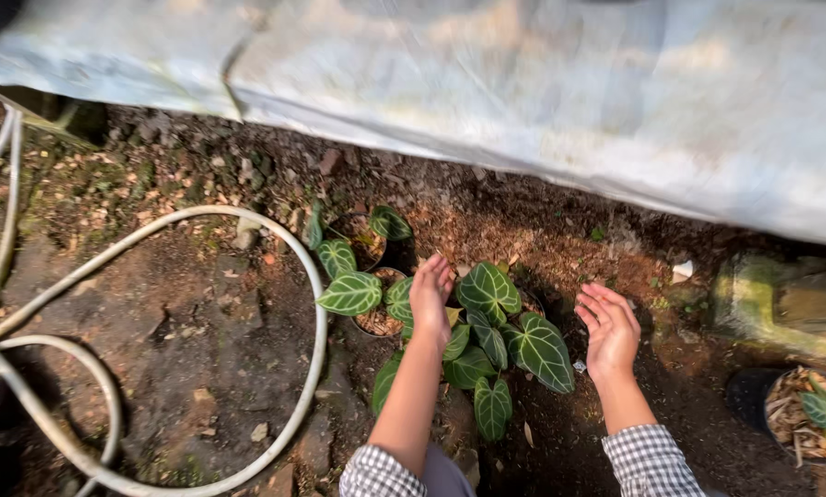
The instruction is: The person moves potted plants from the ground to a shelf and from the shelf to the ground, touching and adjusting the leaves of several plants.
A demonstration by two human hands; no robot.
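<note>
The small potted plant with dark green, heart-shaped, white-veined leaves [500, 345] sits on the bare brown soil [201, 340] just below the lower edge of the pale plastic sheet [523, 92], and I am reaching in on both sides of it. My left hand [430, 293] is flat and open, fingers together, lying against the leaves on the plant's left side; my right hand [608, 329] is open too, palm turned inward, fingers loosely spread, just beside the right-hand leaves and touching nothing that I can see. Neither hand grips anything. I judge this as the approach before taking hold: the pot itself is hidden under the foliage, so I would need to slide my palms down past the leaves without creasing them. Behind it stand two more small pots of the same veined plant [362, 267], close enough to brush. A pale looping garden hose [316, 313] curves across the ground well to the left
</note>
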